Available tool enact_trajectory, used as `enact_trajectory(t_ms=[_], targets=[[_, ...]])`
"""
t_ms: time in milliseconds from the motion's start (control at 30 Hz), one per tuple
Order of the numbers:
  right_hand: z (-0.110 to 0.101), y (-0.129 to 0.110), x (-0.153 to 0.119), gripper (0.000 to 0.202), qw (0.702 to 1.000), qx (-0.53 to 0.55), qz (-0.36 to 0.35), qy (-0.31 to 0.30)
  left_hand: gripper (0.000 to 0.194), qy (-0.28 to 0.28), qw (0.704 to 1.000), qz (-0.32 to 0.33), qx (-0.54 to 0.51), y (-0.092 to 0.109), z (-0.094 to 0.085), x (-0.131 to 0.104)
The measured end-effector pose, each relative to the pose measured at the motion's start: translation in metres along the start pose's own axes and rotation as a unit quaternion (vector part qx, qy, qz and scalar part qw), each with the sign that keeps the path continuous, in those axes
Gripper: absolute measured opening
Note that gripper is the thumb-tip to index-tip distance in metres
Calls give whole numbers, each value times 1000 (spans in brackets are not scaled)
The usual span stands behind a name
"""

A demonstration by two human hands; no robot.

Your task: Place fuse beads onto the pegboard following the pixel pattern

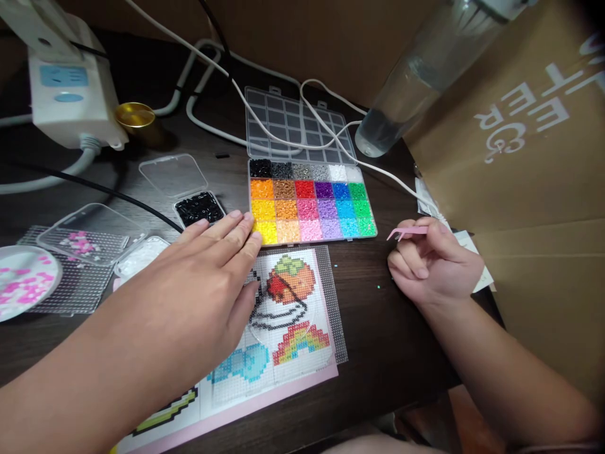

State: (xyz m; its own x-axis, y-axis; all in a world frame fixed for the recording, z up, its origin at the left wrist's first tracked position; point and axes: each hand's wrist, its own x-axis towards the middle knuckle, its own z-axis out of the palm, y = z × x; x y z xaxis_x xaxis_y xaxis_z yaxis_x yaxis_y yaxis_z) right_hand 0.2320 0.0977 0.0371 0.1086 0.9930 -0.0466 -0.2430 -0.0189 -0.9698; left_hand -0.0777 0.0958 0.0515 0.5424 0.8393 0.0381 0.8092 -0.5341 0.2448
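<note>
On the dark counter (363,353), the left hand (215,271) spreads over the bead box (312,200); the right (425,260) pinches pink tweezers (410,231).

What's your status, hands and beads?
Left hand flat, reaching over pattern sheet to bead case. Right hand holding pink tweezers. White cable lying across case's open lid.

Bead box (331,241): lid open, beads of many colors
Tweezers (410,231): pink, held up, tips pointing left, right of the bead box
Picture sheet (269,398): flat, pink edge, partly hidden, black and red beads on top
</note>
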Motion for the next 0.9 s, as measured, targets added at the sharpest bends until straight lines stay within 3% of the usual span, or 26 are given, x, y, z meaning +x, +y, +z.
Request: enact_trajectory(t_ms=[400,600,767,900], targets=[[-3,4,11,9,995,-36,-96,6,57,2,1000,8,21,1,0,-1],[0,-7,-6,4,983,-64,-166,44,60,-6,999,13,31,2,-4,0],[-28,-18,-47,12,957,-208,-196,47,58,3,1000,5,13,2,-2,-1],[-58,-5,-73,12,954,-246,-154,75,60,20,999,22,27,0,3,-1]])
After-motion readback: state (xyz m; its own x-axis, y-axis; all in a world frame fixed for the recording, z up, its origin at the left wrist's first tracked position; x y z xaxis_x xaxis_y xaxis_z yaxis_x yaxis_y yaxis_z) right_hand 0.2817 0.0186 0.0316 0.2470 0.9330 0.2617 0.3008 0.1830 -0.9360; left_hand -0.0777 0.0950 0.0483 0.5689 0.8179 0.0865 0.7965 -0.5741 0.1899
